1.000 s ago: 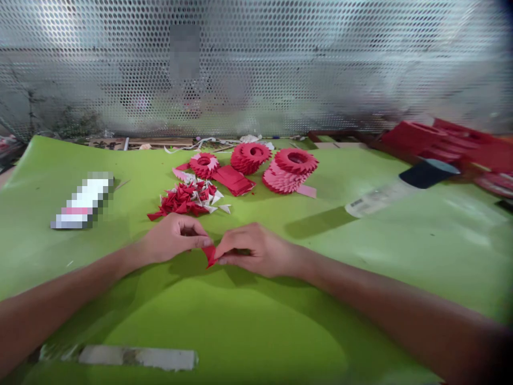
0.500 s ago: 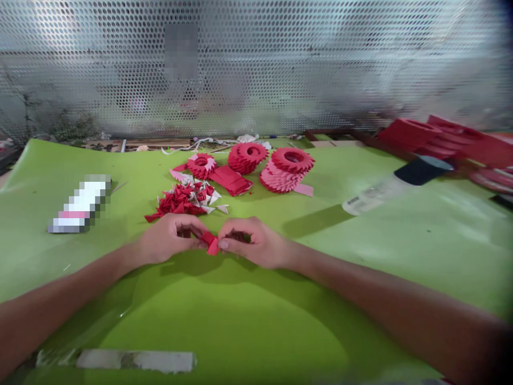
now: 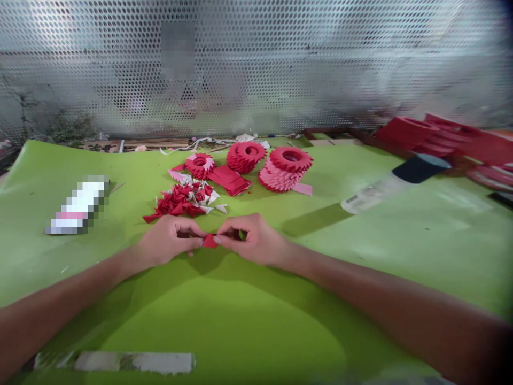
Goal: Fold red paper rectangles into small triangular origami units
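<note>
Between my two hands is a small red piece of folded paper (image 3: 210,241). My left hand (image 3: 170,240) pinches its left end, and the thumb and forefinger of my right hand (image 3: 248,239) pinch its right end. Just beyond my left hand lies a heap of folded red and white paper triangles (image 3: 180,199). Behind the heap sit a small red and pink paper ring (image 3: 200,166), a stack of red paper slips (image 3: 230,180), a red paper ring stack (image 3: 245,159) and a red-and-pink one (image 3: 284,172).
A phone-like object (image 3: 78,206), partly pixelated, lies at the left. On the right a clear bottle with a black cap (image 3: 420,168) lies near bundles of red paper (image 3: 412,136). A strip of tape (image 3: 134,362) is on the green table cover (image 3: 224,326). Perforated metal sheeting (image 3: 256,69) rises behind.
The red paper has gone from an open, creased shape with a flap pointing down to a smaller, flatter folded one. Both hands stay at about the same place.
</note>
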{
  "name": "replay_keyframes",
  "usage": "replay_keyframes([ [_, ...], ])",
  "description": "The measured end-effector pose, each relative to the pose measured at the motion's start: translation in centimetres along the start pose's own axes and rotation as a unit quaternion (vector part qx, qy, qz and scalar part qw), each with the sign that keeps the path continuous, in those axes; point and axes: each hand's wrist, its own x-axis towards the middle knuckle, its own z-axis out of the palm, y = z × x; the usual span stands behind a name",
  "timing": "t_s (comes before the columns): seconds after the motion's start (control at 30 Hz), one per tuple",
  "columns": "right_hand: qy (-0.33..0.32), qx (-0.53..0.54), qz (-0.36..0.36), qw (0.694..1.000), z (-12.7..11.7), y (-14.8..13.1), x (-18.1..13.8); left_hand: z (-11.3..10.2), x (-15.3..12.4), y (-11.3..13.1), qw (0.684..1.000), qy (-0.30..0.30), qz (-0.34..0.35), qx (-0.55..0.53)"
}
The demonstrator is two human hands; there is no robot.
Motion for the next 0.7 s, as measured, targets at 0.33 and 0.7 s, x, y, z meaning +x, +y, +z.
replay_keyframes([
  [0.33, 0.014, -0.011, -0.023, 1.000, 0.12, -0.06, 0.00, -0.02, -0.21, 0.22, 0.997, 0.007, 0.082, 0.004],
  [0.7, 0.027, -0.034, -0.057, 0.997, 0.21, -0.14, -0.13, 0.65, -0.32, 0.49, 0.994, 0.057, 0.080, 0.050],
])
